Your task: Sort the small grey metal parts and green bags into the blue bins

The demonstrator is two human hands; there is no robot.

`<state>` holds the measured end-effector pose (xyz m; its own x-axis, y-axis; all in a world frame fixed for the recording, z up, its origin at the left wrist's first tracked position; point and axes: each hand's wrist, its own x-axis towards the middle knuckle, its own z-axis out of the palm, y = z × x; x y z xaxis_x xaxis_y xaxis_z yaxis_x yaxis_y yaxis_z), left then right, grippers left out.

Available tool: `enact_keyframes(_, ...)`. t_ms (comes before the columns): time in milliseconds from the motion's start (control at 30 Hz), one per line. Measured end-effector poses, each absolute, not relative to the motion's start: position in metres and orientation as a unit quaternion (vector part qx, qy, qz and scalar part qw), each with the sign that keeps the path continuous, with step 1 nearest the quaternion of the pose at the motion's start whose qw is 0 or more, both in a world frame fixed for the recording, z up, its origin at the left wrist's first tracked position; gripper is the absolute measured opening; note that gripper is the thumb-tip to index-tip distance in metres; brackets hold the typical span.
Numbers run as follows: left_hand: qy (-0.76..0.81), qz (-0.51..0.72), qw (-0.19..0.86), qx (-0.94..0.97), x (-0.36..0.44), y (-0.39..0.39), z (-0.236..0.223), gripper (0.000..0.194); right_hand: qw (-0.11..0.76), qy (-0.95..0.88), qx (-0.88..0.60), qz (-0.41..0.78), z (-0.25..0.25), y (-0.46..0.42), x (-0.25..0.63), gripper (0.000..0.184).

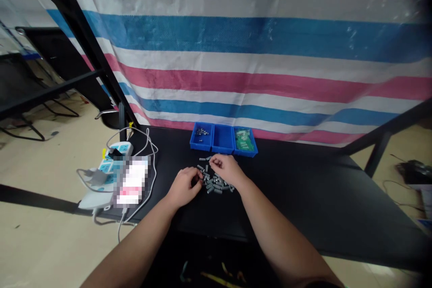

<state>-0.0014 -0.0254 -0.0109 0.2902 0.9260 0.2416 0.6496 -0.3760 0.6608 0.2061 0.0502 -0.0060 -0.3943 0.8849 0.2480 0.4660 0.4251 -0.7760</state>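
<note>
On black tabletop (290,198), striped tarp (236,36) behind, left hand (183,186) and right hand (229,169) by grey cylinders (216,184), fingers (217,158) curled, grip unclear.

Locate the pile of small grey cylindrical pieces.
Head view, just below centre: the pile lies on the black tabletop, mostly right of the left hand, beside the right hand, on the near side of the three blue plastic bins.

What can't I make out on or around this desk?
All in the head view:
- Whether the left hand or right hand grips anything: hidden by the hands themselves.
- Grey pieces: too small to count, partly covered by hands.
- Phone screen: pixelated.
- Green items: too small to identify.
- Far-right clutter: blurred, edge-cut.
</note>
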Motion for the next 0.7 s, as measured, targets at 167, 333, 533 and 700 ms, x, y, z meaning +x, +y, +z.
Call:
enact_keyframes(167,0.510,0.310,0.229,0.769,-0.002,-0.025,-0.011,0.010,0.477,-0.681,-0.397,0.388,-0.011,0.059,0.196,0.056)
enact_keyframes(333,0.509,0.308,0.230,0.771,-0.001,-0.025,-0.009,0.010,0.419,-0.730,-0.426,0.333,-0.011,0.057,0.207,0.029)
enact_keyframes(533,0.509,0.302,0.229,0.773,-0.001,-0.025,-0.011,0.008,0.405,-0.736,-0.467,0.277,0.000,0.056,0.233,0.017)
enact_keyframes(700,0.510,0.302,0.229,0.772,-0.002,-0.024,-0.012,0.008,0.335,-0.753,-0.504,0.258,0.007,0.059,0.254,0.014)
